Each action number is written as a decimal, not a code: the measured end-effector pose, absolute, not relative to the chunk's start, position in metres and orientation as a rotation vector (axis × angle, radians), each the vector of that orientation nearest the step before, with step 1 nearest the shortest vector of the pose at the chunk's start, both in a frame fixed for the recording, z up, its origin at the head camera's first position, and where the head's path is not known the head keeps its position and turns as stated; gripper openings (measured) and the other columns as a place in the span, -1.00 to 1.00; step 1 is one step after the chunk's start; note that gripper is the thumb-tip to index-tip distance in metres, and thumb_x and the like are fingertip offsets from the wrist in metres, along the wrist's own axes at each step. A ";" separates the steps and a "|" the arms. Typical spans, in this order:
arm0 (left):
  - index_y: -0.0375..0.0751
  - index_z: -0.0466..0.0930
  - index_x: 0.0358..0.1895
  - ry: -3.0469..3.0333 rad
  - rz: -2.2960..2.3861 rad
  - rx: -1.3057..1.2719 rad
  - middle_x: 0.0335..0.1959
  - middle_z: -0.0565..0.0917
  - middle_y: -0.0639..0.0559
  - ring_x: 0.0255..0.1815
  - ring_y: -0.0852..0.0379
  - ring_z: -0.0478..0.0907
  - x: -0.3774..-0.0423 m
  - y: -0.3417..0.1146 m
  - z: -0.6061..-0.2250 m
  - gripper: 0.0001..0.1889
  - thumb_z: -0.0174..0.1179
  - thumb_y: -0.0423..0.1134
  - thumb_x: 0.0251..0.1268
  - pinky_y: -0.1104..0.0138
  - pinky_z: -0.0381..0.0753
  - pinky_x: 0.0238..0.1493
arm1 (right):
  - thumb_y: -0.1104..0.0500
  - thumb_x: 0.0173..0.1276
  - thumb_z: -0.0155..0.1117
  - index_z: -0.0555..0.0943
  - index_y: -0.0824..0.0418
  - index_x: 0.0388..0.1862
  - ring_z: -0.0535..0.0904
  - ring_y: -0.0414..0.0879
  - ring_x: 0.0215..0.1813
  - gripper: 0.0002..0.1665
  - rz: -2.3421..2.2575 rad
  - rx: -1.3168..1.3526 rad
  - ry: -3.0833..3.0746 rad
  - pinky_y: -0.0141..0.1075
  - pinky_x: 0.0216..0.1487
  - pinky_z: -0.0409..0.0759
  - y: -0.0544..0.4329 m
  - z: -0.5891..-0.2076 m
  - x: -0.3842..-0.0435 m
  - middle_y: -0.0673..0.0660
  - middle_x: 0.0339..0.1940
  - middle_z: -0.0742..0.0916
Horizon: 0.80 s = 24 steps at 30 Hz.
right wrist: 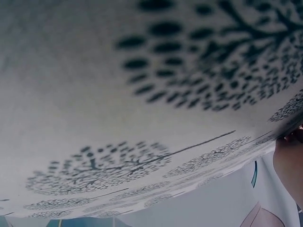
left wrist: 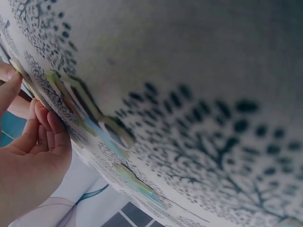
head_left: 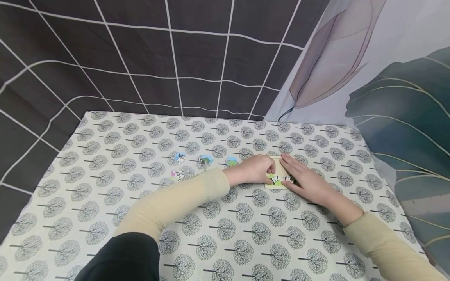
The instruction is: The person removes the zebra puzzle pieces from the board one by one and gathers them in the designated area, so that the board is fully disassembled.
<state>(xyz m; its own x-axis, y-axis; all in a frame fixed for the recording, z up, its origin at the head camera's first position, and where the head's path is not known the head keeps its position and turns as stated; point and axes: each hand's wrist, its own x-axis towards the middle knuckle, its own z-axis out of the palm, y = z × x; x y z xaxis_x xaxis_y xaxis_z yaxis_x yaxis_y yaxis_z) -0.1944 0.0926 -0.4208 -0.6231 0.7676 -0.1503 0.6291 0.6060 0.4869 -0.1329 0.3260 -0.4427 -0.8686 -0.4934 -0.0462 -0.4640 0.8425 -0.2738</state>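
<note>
A small pale wooden puzzle board (head_left: 281, 168) lies on the patterned tablecloth, with green and black-and-white animal picture pieces along its lower part. My left hand (head_left: 258, 168) grips the board's left side with curled fingers, which the left wrist view shows close against the thin board edge (left wrist: 29, 85). Whether a loose piece is under these fingertips is hidden. From the other side my right hand (head_left: 309, 181) rests on the board with fairly straight fingers, covering its right part. In the right wrist view only a dark bit of the hand (right wrist: 289, 161) shows at the edge.
Left of the board lie several loose puzzle pieces: a blue one (head_left: 180, 157), a green-and-blue one (head_left: 205, 160), another green one (head_left: 232, 161) and a pink-and-white one (head_left: 176, 175). A dark gridded curtain (head_left: 197, 58) hangs behind the table.
</note>
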 end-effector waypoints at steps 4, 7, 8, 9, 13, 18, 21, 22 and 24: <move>-0.11 0.71 0.01 2.487 0.581 1.104 -0.10 0.70 0.14 -0.12 0.28 0.56 -0.195 0.094 -0.420 -0.64 0.57 -0.09 0.23 0.53 0.57 0.00 | -0.08 0.59 0.25 0.16 0.28 0.71 0.14 0.33 0.73 -0.09 -0.392 -0.788 2.917 0.30 0.66 0.21 0.327 -0.445 -0.133 0.27 0.78 0.18; -0.12 0.71 0.00 2.479 0.604 1.097 -0.10 0.71 0.12 -0.13 0.27 0.57 -0.195 0.094 -0.419 -0.65 0.57 -0.12 0.22 0.53 0.57 0.00 | -0.06 0.59 0.26 0.18 0.29 0.70 0.16 0.34 0.72 -0.10 -0.403 -0.814 2.927 0.31 0.64 0.22 0.327 -0.446 -0.133 0.29 0.76 0.20; -0.13 0.71 -0.01 2.476 0.613 1.097 -0.10 0.72 0.12 -0.13 0.26 0.57 -0.194 0.094 -0.418 -0.65 0.57 -0.13 0.22 0.53 0.57 0.00 | -0.06 0.59 0.26 0.18 0.28 0.71 0.16 0.34 0.72 -0.10 -0.407 -0.817 2.927 0.31 0.64 0.22 0.327 -0.445 -0.133 0.28 0.77 0.20; -0.13 0.71 -0.02 2.472 0.626 1.093 -0.11 0.72 0.11 -0.14 0.26 0.57 -0.194 0.094 -0.418 -0.66 0.57 -0.14 0.22 0.53 0.57 0.00 | -0.06 0.58 0.26 0.18 0.28 0.71 0.16 0.34 0.72 -0.10 -0.409 -0.819 2.928 0.31 0.64 0.22 0.327 -0.445 -0.133 0.29 0.76 0.20; -0.13 0.69 -0.05 2.460 0.679 1.074 -0.16 0.73 0.11 -0.17 0.27 0.59 -0.193 0.096 -0.416 -0.71 0.55 -0.22 0.23 0.56 0.56 -0.06 | -0.05 0.59 0.26 0.17 0.27 0.71 0.17 0.35 0.71 -0.10 -0.415 -0.816 2.931 0.32 0.64 0.23 0.327 -0.444 -0.131 0.29 0.76 0.21; -0.13 0.70 -0.16 2.411 0.833 1.049 -0.24 0.75 0.10 -0.25 0.29 0.60 -0.190 0.095 -0.411 -0.84 0.45 -0.38 0.26 0.63 0.55 -0.16 | -0.05 0.60 0.25 0.15 0.27 0.72 0.14 0.35 0.73 -0.10 -0.413 -0.793 2.911 0.31 0.66 0.19 0.326 -0.444 -0.130 0.28 0.77 0.18; -0.15 0.70 -0.20 2.380 0.919 1.059 -0.26 0.75 0.08 -0.27 0.29 0.61 -0.188 0.089 -0.404 -0.87 0.43 -0.41 0.27 0.64 0.56 -0.16 | -0.05 0.61 0.24 0.14 0.27 0.72 0.12 0.36 0.73 -0.10 -0.411 -0.783 2.900 0.31 0.67 0.17 0.325 -0.443 -0.130 0.28 0.78 0.16; -0.16 0.70 -0.20 2.369 0.942 1.061 -0.25 0.76 0.06 -0.26 0.29 0.62 -0.187 0.085 -0.401 -0.87 0.43 -0.41 0.28 0.64 0.58 -0.15 | -0.05 0.61 0.23 0.13 0.28 0.72 0.12 0.36 0.73 -0.10 -0.409 -0.779 2.899 0.31 0.67 0.17 0.325 -0.443 -0.130 0.29 0.78 0.16; -0.17 0.70 -0.20 2.353 0.980 1.057 -0.25 0.76 0.04 -0.25 0.26 0.63 -0.186 0.075 -0.396 -0.88 0.45 -0.39 0.28 0.63 0.60 -0.14 | -0.05 0.61 0.23 0.13 0.28 0.72 0.11 0.36 0.73 -0.10 -0.405 -0.771 2.898 0.30 0.68 0.16 0.325 -0.443 -0.131 0.29 0.78 0.15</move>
<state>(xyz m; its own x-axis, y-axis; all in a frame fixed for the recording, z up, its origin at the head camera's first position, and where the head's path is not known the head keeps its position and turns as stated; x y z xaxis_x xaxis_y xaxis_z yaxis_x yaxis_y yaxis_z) -0.1859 0.0753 -0.3957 -0.6452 0.7620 -0.0557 0.4971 0.4740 0.7268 -0.1312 0.3250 -0.4430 -0.8640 -0.5017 -0.0421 -0.4709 0.8350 -0.2847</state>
